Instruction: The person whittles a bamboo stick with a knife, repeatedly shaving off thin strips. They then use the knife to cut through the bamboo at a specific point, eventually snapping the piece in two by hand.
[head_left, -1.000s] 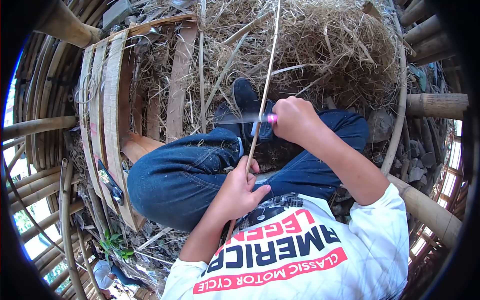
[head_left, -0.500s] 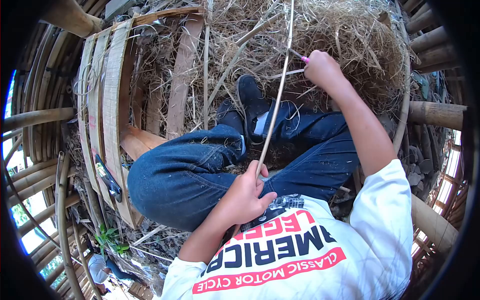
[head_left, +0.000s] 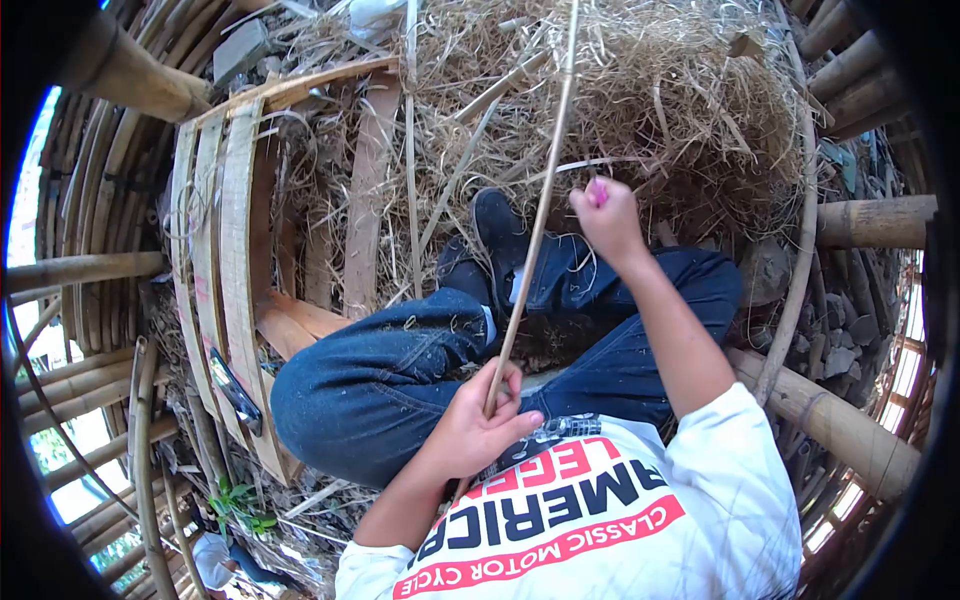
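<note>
A long thin bamboo strip (head_left: 540,220) runs from the top of the view down to my lap. My left hand (head_left: 480,420) is closed around its lower part, close to my shirt. To the right of the strip, above my bent knee, my right hand (head_left: 612,222) grips a tool with a pink handle (head_left: 598,192); its blade is hard to make out. A pale curled shaving (head_left: 600,162) lies just above that hand. The tool is apart from the strip.
Dry shavings (head_left: 690,90) pile up ahead of my shoes. A slatted wooden frame (head_left: 237,200) stands at the left, with a phone (head_left: 236,392) on it. Bamboo poles (head_left: 870,220) line both sides. Another person (head_left: 212,560) is at the lower left.
My right hand has moved down and toward me with the pink-handled tool, away from the strip. My left hand stays around the strip. The view has shifted slightly.
</note>
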